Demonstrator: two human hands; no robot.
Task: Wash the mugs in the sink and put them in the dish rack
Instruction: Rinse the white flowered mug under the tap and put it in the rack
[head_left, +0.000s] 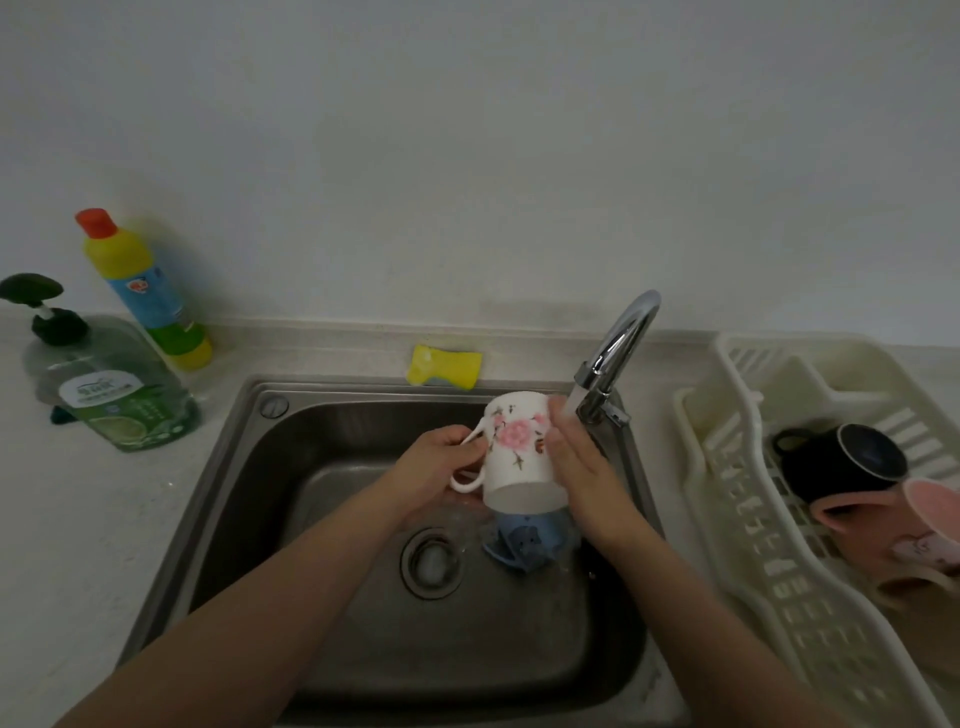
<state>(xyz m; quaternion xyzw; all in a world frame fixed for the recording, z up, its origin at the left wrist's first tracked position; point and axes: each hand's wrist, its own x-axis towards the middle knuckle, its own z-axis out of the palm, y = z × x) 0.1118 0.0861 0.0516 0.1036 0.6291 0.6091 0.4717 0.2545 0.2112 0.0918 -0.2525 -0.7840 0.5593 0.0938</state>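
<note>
The left hand (441, 462) pinches the handle of the white mug (519, 452), and the right hand (571, 457) lies flat against its far side, fingers straight, so the two hands together steady it under the tap (613, 353). The mug is tipped with its mouth toward the camera and its base up near the spout, probably so water runs over the outside and drains off. Below it a blue mug (524, 543) lies in the sink (249, 467) beside the drain (431, 561), apparently waiting its turn. To the right the rack (753, 519) on the desk (78, 519) holds a black mug (841, 462) and a pink mug (883, 530), seemingly already washed. A sponge (444, 366) sits behind the sink, near at hand, and two bottles (130, 364) stand to the left.
</note>
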